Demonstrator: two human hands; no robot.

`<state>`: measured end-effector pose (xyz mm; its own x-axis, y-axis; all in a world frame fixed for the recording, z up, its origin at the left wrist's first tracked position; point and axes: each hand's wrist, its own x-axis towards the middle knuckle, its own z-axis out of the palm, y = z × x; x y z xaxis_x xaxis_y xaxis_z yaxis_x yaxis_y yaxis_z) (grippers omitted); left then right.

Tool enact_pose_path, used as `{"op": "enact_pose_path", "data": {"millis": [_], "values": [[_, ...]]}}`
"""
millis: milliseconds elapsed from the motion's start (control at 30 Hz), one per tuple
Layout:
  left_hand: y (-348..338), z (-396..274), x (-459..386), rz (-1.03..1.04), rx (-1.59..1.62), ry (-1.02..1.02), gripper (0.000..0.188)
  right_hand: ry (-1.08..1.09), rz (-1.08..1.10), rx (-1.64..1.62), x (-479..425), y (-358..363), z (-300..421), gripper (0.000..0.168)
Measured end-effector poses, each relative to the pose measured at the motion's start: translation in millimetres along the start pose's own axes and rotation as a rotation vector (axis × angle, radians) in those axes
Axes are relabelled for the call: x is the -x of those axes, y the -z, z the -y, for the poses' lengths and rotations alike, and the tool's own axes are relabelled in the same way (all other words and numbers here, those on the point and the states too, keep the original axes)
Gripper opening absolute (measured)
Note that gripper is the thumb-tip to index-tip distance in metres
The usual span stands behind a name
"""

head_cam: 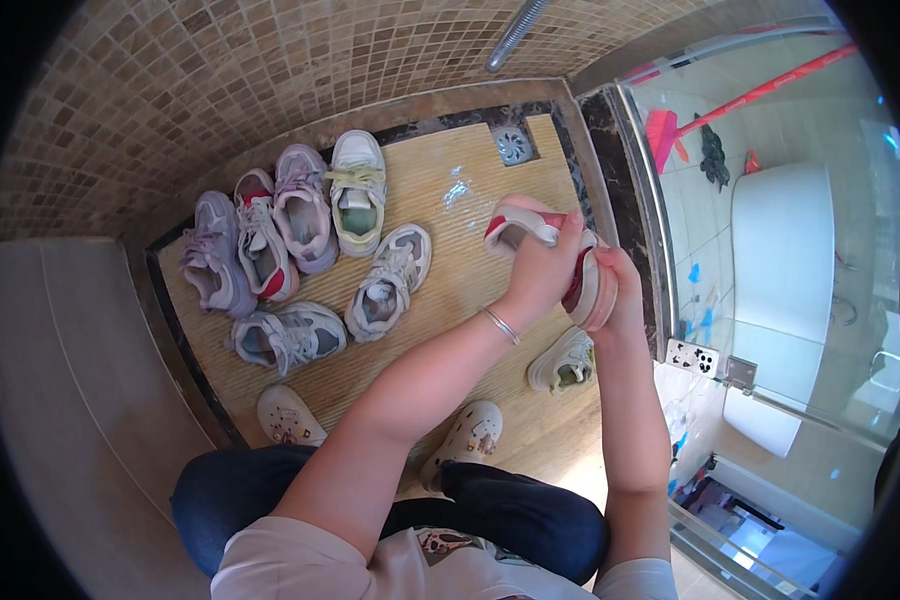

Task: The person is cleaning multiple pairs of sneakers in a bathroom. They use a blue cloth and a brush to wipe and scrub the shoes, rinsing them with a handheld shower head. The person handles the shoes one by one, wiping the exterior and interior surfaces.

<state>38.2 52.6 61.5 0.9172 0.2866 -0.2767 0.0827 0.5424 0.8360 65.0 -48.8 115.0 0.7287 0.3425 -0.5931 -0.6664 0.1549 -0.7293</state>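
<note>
A white sneaker with red parts (598,289) is held out over the floor between both of my hands. My left hand (544,274) reaches inside or across it near the tongue; the fingers are partly hidden. My right hand (621,281) grips its other end from the right. Left of my hands stand a white sneaker with yellow laces (358,191), lilac sneakers (304,206) and a white-and-red sneaker (264,240). Nearer to me lie grey-and-white sneakers (390,281). A pale sneaker with a green lining (566,364) rests below my right hand, partly behind the forearm.
The shoes stand on ribbed yellowish flooring beside a mosaic-tiled wall (157,75). A metal floor drain (514,145) is at the far corner. At right, a glass partition shows a red broom (660,139) and a white bathtub (780,247). A phone (691,358) sits by the glass's edge.
</note>
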Motion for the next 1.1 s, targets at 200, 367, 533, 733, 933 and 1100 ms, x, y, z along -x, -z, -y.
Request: {"op": "enact_pose_path", "data": {"millis": [200,367,533,733,933,1100], "values": [[-1,10,-3,-0.08,0.177,-0.041,0.025,0.158,-0.028,0.144,-1,-20,-13,0.045],[4,25,-6,-0.112,0.251,0.027,0.019,0.195,-0.087,0.307,-8,-5,-23,0.049],[53,22,-24,0.26,0.877,0.363,0.031,0.311,-0.068,0.671,14,5,-17,0.06],[36,10,-23,-0.037,0.312,0.265,0.048,0.799,-0.085,1.663,30,8,-31,0.078],[17,10,-22,-0.325,0.202,0.021,0.056,0.871,-0.143,1.748,34,-13,-37,0.075],[20,4,-18,-0.316,0.16,0.01,0.059,0.805,-0.138,1.753,37,-19,-37,0.076]]}}
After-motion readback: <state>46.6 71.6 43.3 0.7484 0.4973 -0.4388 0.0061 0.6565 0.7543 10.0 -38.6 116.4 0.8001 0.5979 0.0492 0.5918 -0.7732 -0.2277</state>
